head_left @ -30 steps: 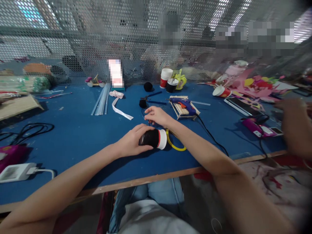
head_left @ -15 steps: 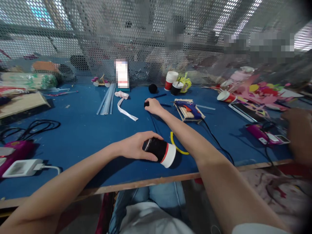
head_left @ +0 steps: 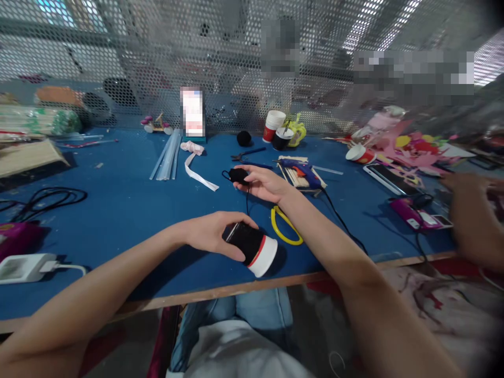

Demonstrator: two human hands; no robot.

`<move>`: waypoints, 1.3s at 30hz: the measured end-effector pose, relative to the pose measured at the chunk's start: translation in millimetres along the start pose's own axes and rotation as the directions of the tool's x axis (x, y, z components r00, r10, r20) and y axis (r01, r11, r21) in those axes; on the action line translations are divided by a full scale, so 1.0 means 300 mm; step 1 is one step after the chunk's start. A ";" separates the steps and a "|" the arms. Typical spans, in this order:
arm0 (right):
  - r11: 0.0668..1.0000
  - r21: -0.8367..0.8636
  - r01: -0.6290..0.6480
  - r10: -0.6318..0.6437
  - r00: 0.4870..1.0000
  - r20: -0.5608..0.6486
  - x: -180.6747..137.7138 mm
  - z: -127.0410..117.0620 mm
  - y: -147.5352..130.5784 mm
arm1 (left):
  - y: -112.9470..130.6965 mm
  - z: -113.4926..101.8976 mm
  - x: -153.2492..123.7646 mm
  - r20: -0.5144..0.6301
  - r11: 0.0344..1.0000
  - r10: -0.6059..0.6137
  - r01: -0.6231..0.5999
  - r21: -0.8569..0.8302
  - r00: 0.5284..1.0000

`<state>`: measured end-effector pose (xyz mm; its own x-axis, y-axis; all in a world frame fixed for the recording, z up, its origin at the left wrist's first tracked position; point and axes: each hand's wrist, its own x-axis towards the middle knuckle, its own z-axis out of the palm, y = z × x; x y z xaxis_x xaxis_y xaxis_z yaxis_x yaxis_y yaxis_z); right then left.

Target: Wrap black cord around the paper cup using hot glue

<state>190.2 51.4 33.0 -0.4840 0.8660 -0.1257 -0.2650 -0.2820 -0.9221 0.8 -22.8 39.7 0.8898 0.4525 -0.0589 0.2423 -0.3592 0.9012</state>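
Observation:
My left hand (head_left: pixel 212 232) is wrapped round a paper cup (head_left: pixel 264 257) lying tilted near the table's front edge. Black cord covers most of the cup, leaving a red stripe and a white band bare. My right hand (head_left: pixel 264 182) holds a small bundle of black cord (head_left: pixel 238 176), with a loop sticking out to its left. A strand of cord runs from the bundle down to the cup. Just right of the cup lies a yellow ring (head_left: pixel 286 239), partly beside my right forearm. Pliers (head_left: pixel 248 154) rest on the table beyond my right hand.
A blue glue gun (head_left: pixel 306 172) lies on a stick rack to the right, its cable trailing forward. Behind stand paper cups (head_left: pixel 274 126) and a black ball (head_left: pixel 244 138). Left are glue sticks (head_left: pixel 168 157) and white ribbon (head_left: pixel 199 177). Another person's arm (head_left: pixel 472 220) is at far right.
My right hand has come nearer and turned, bringing the black cord bundle with it and uncovering the pliers. My left hand stays on the cup. The view has shifted slightly.

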 end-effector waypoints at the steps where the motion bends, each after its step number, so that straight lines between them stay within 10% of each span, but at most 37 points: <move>1: 1.000 0.000 0.013 -0.013 1.000 -0.008 0.000 -0.004 0.003 | 0.001 -0.004 -0.004 0.079 0.996 -0.023 0.029 -0.079 0.997; 8: 0.884 -0.464 0.046 -0.155 0.967 -0.201 0.079 -0.033 0.042 | 0.008 -0.007 -0.016 0.446 0.877 -0.040 0.245 -0.412 0.894; 14: 0.156 -0.988 0.012 -0.419 0.906 -0.056 0.107 -0.031 0.092 | 0.008 -0.008 -0.014 0.412 0.866 -0.039 0.237 -0.441 0.910; 18: -0.117 -0.993 0.003 -0.369 0.928 0.046 0.093 -0.014 0.101 | -0.001 -0.005 -0.012 0.401 0.873 -0.038 0.226 -0.433 0.915; 39: -0.091 -0.990 0.109 -0.218 0.968 0.126 0.076 -0.029 0.039 | -0.020 -0.008 -0.006 0.346 0.878 -0.047 0.203 -0.433 0.937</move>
<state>183.4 71.5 16.1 -0.5159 0.8474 0.1257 0.7972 0.5286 -0.2917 -3.3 -19.5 35.5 0.9563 0.1587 -0.2457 0.2266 0.1296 0.9653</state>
